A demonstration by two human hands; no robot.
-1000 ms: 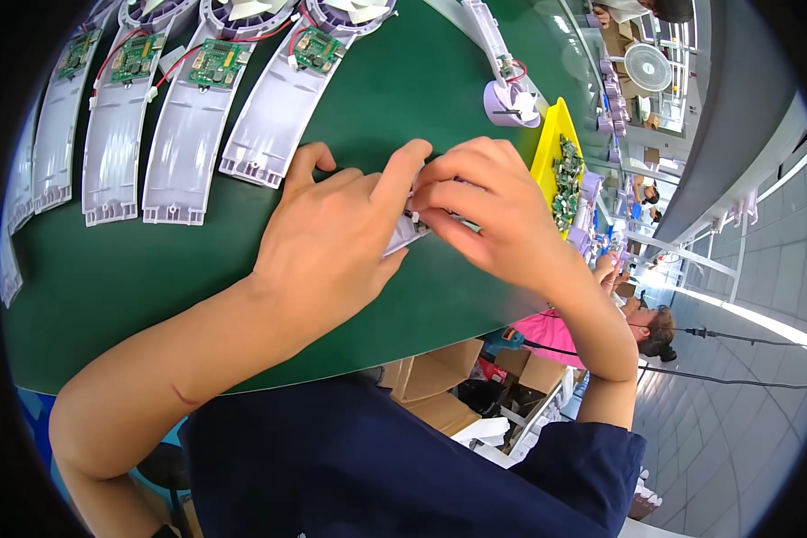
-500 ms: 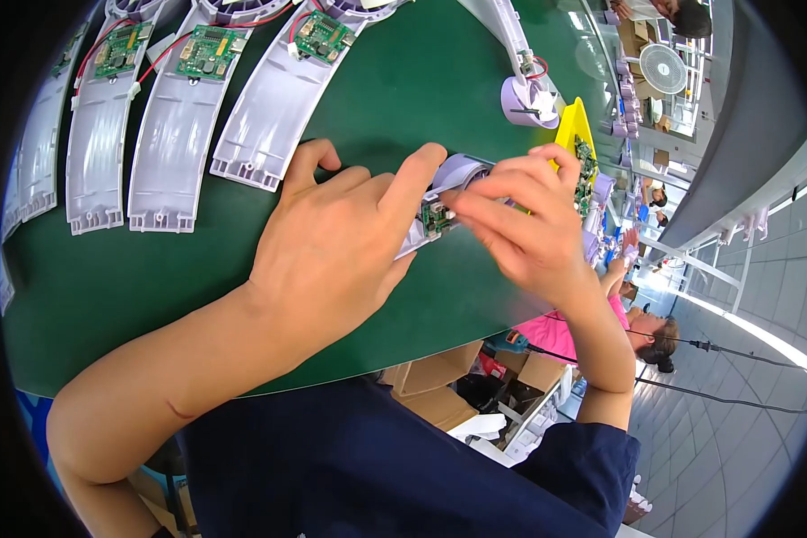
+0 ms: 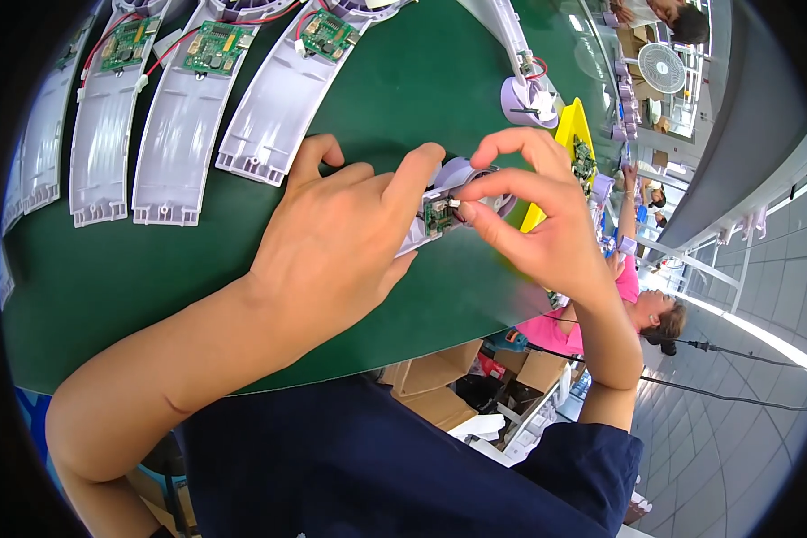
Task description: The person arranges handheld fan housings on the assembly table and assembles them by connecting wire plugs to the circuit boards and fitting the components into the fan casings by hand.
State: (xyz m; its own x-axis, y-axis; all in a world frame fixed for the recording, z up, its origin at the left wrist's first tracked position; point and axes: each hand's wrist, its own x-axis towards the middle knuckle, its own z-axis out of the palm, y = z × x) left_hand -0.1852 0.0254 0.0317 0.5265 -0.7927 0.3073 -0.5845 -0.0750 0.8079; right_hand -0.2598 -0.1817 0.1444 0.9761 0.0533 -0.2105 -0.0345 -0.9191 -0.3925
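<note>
My left hand (image 3: pixel 332 238) is wrapped over a lavender plastic shell (image 3: pixel 412 242) on the green table, hiding most of it. A small green circuit board (image 3: pixel 438 218) shows in the shell just beyond my left fingers. The thumb and index finger of my right hand (image 3: pixel 551 220) pinch a small white connector (image 3: pixel 455 204) at the board's right edge, while its other fingers curve up and away. Behind those fingers is the shell's round lavender end (image 3: pixel 460 170), partly covered.
Several curved lavender shells (image 3: pixel 273 117) with green boards (image 3: pixel 327 36) and red wires lie at the left. Another lavender part (image 3: pixel 520 99) lies ahead. A yellow bin (image 3: pixel 571 121) with circuit boards stands at the right; beyond it sits a person in pink (image 3: pixel 632 287). Cardboard boxes (image 3: pixel 435 368) are below the table edge.
My right hand's fingers have lifted and spread from a curled pose, uncovering the white connector between thumb and index finger. My left hand stays in place on the shell.
</note>
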